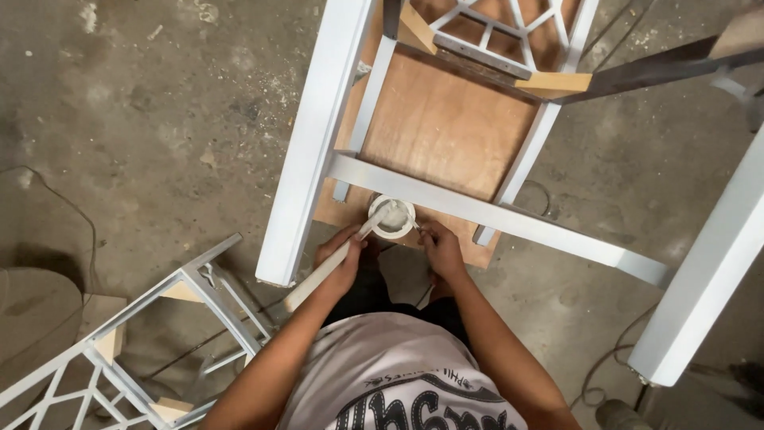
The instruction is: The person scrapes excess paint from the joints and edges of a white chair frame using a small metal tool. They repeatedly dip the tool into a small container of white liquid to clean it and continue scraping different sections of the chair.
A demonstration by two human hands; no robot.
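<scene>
A bare concrete floor (143, 111) fills the view, grey, stained and dusted with pale specks and scuffs. An upturned white chair (314, 135) stands in the middle, legs up, its brown plywood seat underside (446, 127) showing between the rails. Left of and below the chair lies a second white frame (183, 318) with lattice bars. A thin cable (64, 215) curls over the floor farther left. The light is soft and even.

My chair frame (318, 135) is smooth, satin white-painted wood; its seat underside (446, 127) is bare matt plywood. The concrete floor (143, 103) looks rough and dusty; my shirt (382, 358) is soft cloth.
</scene>
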